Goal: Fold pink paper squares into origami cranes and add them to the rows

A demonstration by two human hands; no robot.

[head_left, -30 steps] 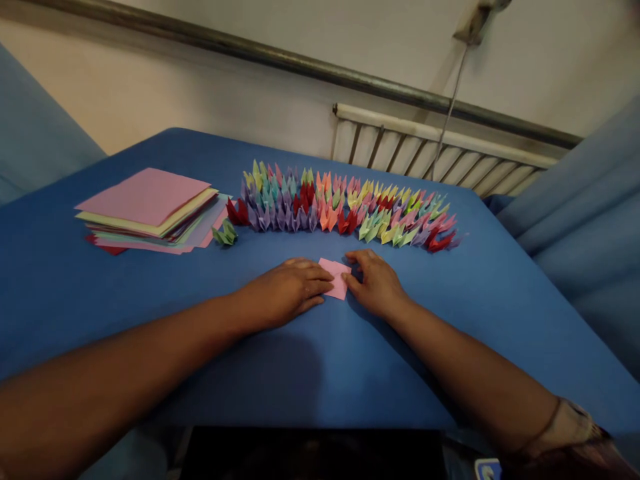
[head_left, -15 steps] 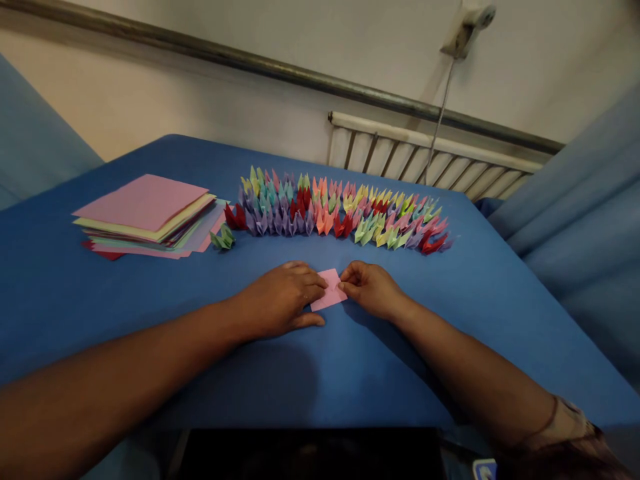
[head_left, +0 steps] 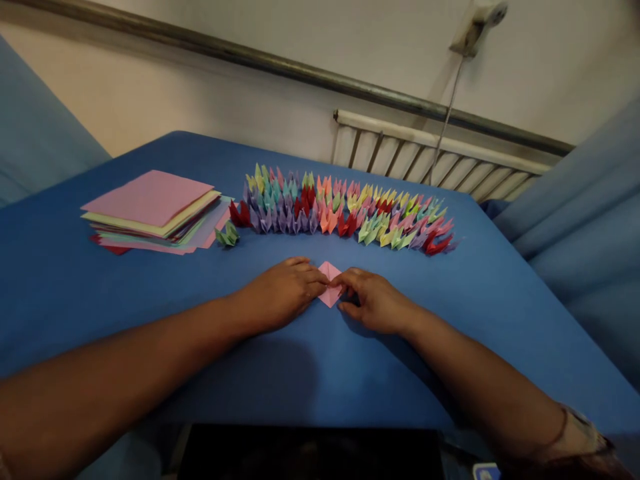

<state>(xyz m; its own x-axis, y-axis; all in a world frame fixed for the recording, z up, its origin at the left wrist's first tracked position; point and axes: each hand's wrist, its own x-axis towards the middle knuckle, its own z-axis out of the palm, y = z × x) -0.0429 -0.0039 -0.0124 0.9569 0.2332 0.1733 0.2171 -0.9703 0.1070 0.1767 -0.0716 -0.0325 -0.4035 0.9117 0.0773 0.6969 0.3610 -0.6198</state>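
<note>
In the head view, we had the pink paper (head_left: 329, 295) midway between the worktop's (head_left: 360, 380) near and far edges; even, light pressure probably suited its creases. Our left hand (head_left: 280, 293) lay palm-down, fingers extended; our right hand (head_left: 377, 300) arched, index touching paper, thumb spread.

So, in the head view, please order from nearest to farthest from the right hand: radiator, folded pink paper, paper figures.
1. Folded pink paper: left, touching the right hand.
2. Paper figures: ahead, on the table.
3. Radiator: beyond the table.
</note>
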